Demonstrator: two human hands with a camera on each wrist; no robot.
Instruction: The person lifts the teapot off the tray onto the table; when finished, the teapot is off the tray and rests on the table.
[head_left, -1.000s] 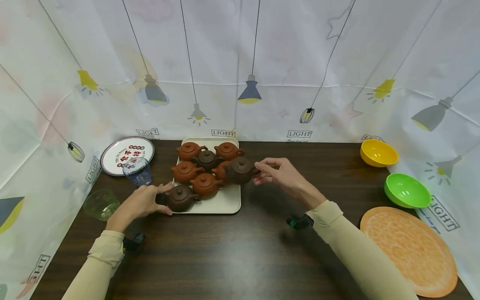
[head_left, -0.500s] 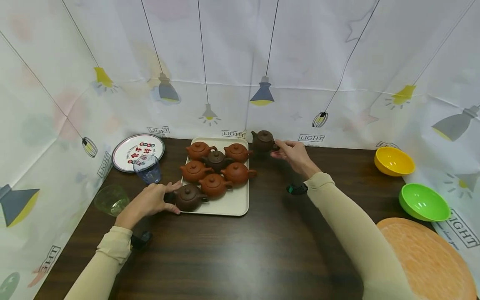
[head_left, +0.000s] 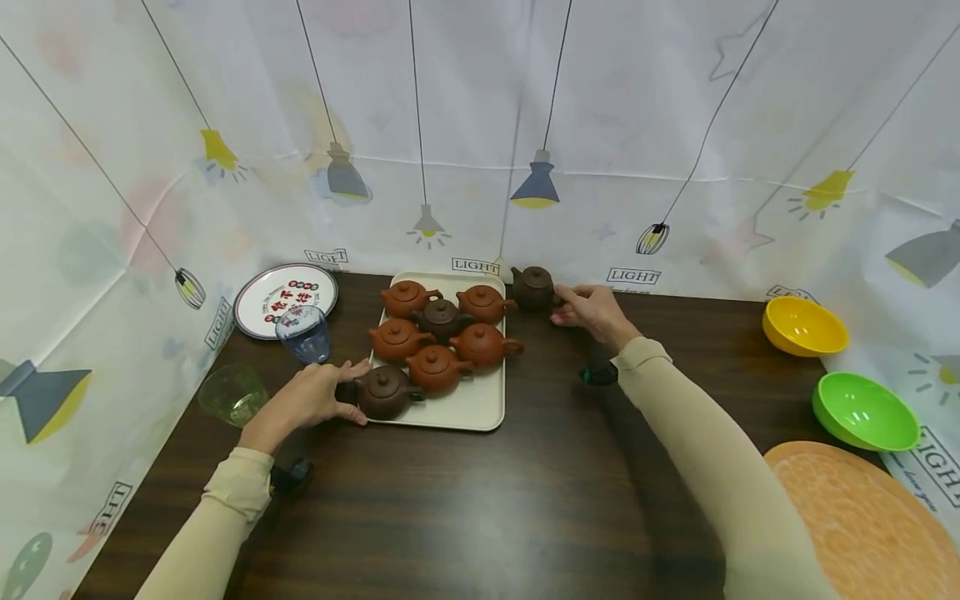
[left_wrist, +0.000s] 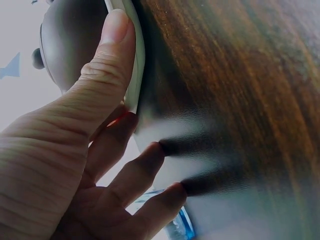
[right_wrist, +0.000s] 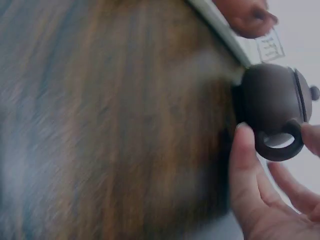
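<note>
Near the back wall, my right hand [head_left: 594, 313] holds a dark brown teapot [head_left: 533, 289] by its handle side, just off the right back corner of a cream tray [head_left: 480, 408]. In the right wrist view, fingertips flank the loop handle [right_wrist: 280, 153] of that pot. My left hand [head_left: 306, 402] rests at the tray's front left corner with its fingers spread. Its thumb [left_wrist: 116, 27] lies along the tray rim, beside another dark teapot [head_left: 384, 392]. Several reddish-brown teapots [head_left: 438, 369] and a black one [head_left: 442, 320] crowd the tray.
To the left are a white plate with red lettering [head_left: 262, 287], a blue glass [head_left: 304, 335] and a green glass [head_left: 232, 394]. At right stand a yellow bowl [head_left: 805, 327], a green bowl [head_left: 865, 412] and a round orange mat [head_left: 862, 525]. A printed cloth [head_left: 465, 100] hangs behind.
My right hand has carried the dark teapot from above the tray's right side back and to the right, then lowered it beside the tray. My left hand has stayed at the tray corner.
</note>
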